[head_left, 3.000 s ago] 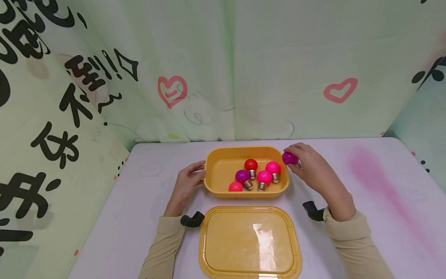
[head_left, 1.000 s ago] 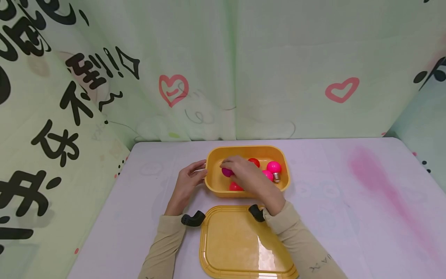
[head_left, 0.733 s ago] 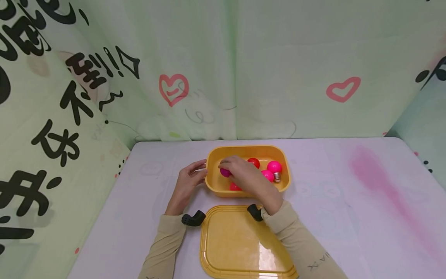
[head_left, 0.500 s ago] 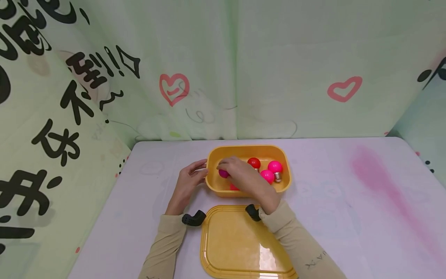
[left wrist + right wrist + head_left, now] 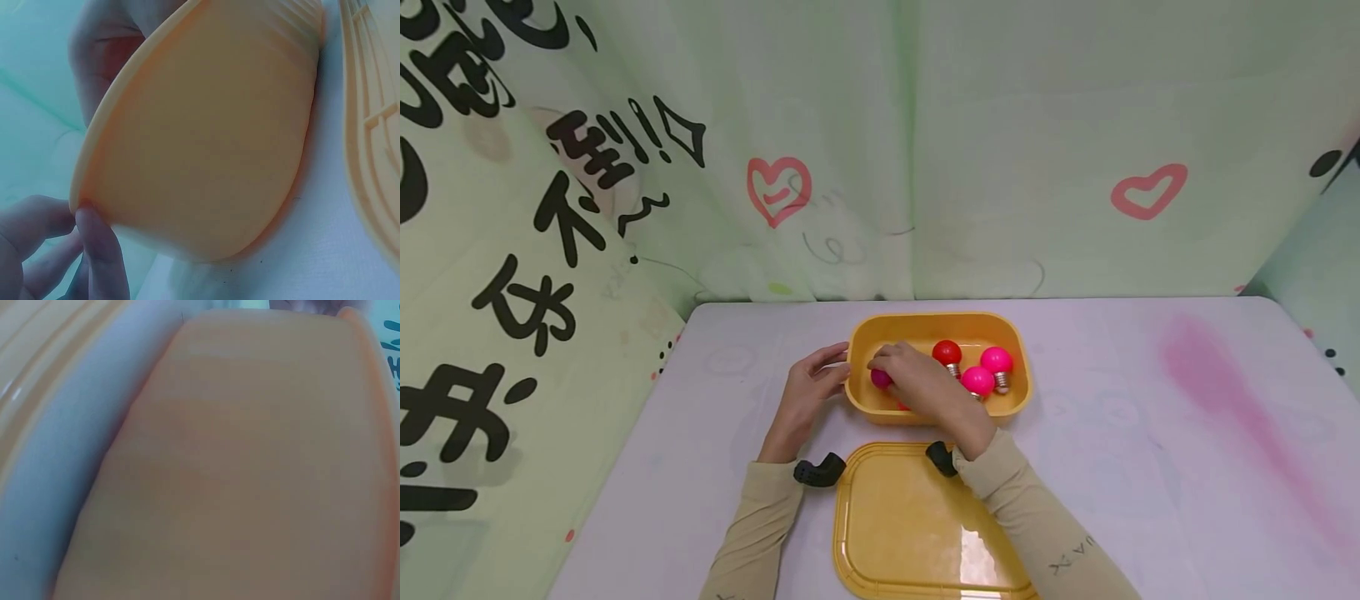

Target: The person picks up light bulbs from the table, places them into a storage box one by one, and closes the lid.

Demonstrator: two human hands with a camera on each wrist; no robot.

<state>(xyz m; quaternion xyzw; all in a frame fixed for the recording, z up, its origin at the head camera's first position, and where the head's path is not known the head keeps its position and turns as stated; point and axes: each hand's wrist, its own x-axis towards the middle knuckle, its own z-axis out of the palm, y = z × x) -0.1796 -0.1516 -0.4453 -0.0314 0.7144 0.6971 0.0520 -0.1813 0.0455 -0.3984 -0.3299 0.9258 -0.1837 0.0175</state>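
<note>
In the head view, a yellow plastic box (image 5: 977, 326) holds several toy light bulbs with screw bases. My right hand (image 5: 921, 383) is inside its left half, fingers curled around a purple light bulb (image 5: 881, 379). A red bulb (image 5: 947, 352) and two pink bulbs, one upper (image 5: 997, 360) and one lower (image 5: 977, 381), lie right of that hand; another reddish bulb mostly hides beneath it. At the box's left end my left hand (image 5: 811, 392) pinches the rim; the left wrist view shows its fingertips (image 5: 97, 234) against the box wall (image 5: 206, 144).
A yellow lid (image 5: 910, 533) lies flat on the white table (image 5: 1150, 467), in front of the box and partly under the right forearm. A printed curtain (image 5: 1000, 150) stands behind the table. The right wrist view is filled mostly by the box's outer wall (image 5: 237, 462).
Three seconds ago my right hand held the purple bulb at the box's right end; it has moved left into the box. Lately it barely shifts. My left hand has stayed at the rim.
</note>
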